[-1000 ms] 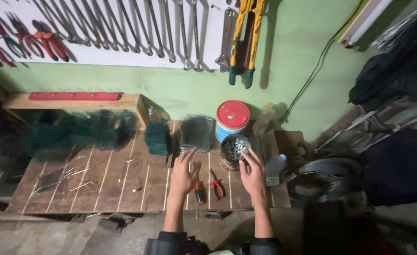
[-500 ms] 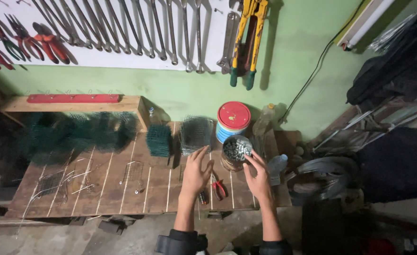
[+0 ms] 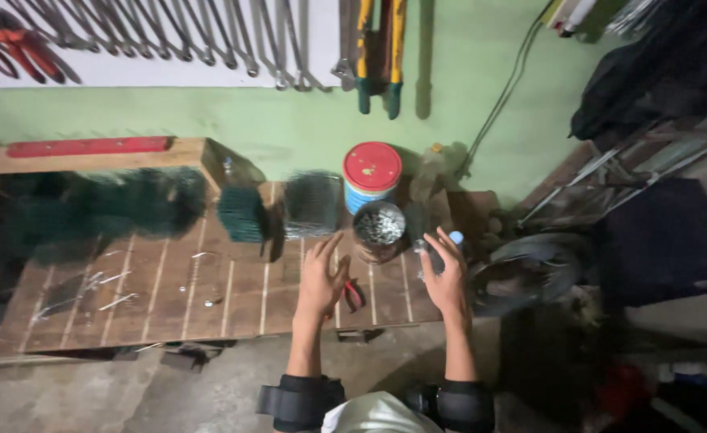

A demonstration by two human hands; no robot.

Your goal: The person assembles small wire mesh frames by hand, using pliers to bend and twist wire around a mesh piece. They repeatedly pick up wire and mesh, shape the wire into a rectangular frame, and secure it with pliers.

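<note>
While both hands hover above the wooden bench [image 3: 169,297], I read the left hand [image 3: 321,277] as released, fingers spread, empty, just above the red-handled pliers [image 3: 353,295]. The right hand [image 3: 446,277] is likewise released and empty. The open tin of small metal parts [image 3: 379,231] stands between them, untouched, before a red-lidded can [image 3: 371,172].

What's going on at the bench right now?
A person stands at a wooden bench with both hands open above it. The left hand hovers over red-handled pliers. The right hand is beside an open tin of small metal bits, holding nothing that shows. Behind the tin stands a red-lidded can. Green wire mesh rolls sit further left, and tools hang on the wall board.
</note>
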